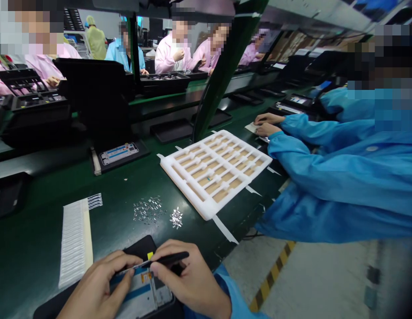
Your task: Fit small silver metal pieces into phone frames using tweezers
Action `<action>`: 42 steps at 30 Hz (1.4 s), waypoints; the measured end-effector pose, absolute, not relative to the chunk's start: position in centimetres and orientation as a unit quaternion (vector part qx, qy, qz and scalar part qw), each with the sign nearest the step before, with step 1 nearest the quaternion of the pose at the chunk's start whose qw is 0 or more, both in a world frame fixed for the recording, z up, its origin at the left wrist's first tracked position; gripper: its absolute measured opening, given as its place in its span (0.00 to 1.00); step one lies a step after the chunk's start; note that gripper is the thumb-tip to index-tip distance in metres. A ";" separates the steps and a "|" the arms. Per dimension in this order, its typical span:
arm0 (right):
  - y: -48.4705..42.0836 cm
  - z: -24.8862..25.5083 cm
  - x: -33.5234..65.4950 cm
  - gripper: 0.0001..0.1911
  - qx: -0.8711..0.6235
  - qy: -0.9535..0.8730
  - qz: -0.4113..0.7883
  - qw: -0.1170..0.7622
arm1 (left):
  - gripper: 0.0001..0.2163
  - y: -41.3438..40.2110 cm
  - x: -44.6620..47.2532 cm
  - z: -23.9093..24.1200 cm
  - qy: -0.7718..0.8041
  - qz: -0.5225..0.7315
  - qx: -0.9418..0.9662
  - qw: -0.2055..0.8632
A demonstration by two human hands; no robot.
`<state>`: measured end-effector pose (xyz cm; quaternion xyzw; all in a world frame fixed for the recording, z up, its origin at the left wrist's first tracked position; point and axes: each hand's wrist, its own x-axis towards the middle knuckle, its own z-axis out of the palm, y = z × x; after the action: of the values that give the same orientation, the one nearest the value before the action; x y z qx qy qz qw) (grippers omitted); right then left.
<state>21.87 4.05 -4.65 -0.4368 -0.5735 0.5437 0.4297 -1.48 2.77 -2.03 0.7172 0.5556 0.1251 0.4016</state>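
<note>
At the bottom edge of the frame, a worker's left hand (99, 283) curls, knuckles up, over the left side of an opened blue-and-white phone frame (144, 292), with thumb and fingertips closed on its upper edge. The right hand (194, 283) arches beside it with its fingers pinched around a slim black rod-shaped tool (171, 258). The tool lies nearly level, pointing left across the top of the frame, just beside a small yellow tab (150, 255). The phone frame sits in a black moulded holder (139, 244) on the dark green work surface (36, 221).

Just beyond, at lower left, lies a long white ribbed strip on cream backing (75, 241). Small silvery metal pieces (148, 209) are scattered at centre, with a tighter cluster (176, 217) to their right. Farther on, a white foam tray of tan-floored compartments (215, 170) sits at an angle, near a black flat fixture carrying a labelled panel (118, 153).

At right, a co-worker in a bright blue coat (341, 177) leans in, both of their hands (267, 124) resting on the surface. Across the line, along the upper edge, people in pink coats (174, 53) sit behind black stacked trays (164, 79).
</note>
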 end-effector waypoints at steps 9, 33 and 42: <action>3.9 -4.2 21.7 0.05 -0.438 -0.568 0.531 0.450 | 0.12 3.1 -1.1 -3.4 0.574 0.149 0.708 0.384; 2.6 -5.1 21.9 0.11 -0.372 -0.658 0.434 0.490 | 0.14 2.0 0.3 -2.8 0.612 0.213 0.661 0.378; 2.7 -4.9 21.9 0.11 -0.368 -0.659 0.432 0.494 | 0.14 2.1 0.0 -3.0 0.607 0.195 0.675 0.371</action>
<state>21.90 2.66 -4.92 -0.3679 -0.6589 0.4319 0.4940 0.03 2.10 -2.99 0.6752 0.6071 0.1952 0.3706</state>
